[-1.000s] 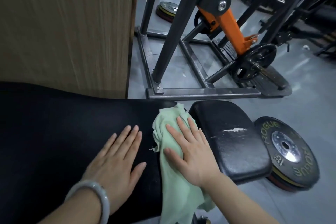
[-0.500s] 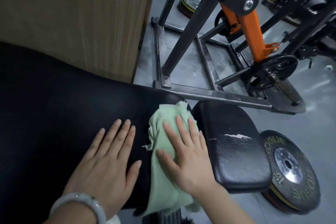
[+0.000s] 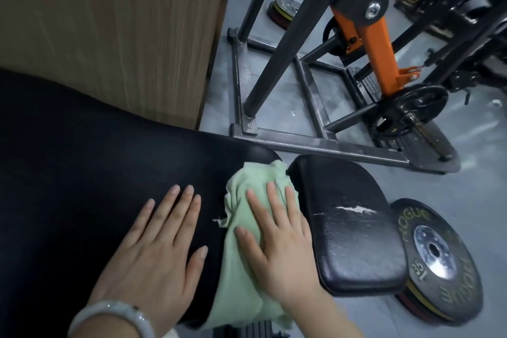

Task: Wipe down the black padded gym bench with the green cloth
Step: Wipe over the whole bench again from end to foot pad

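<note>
right hand (image 3: 277, 244) flat, fingers straight and spread, pressing green cloth (image 3: 247, 233) onto the right end of the long black back pad (image 3: 96, 173) of the bench. cloth bunches at the pad's far right corner and hangs over its near edge. left hand (image 3: 156, 252) lies flat on the same pad just beside the cloth, fingers straight and close together, holding nothing; pale bangle (image 3: 109, 315) on that wrist. separate seat pad (image 3: 348, 225) just right of the cloth, surface scuffed. weight plate (image 3: 439, 261) on the floor beyond it.
</note>
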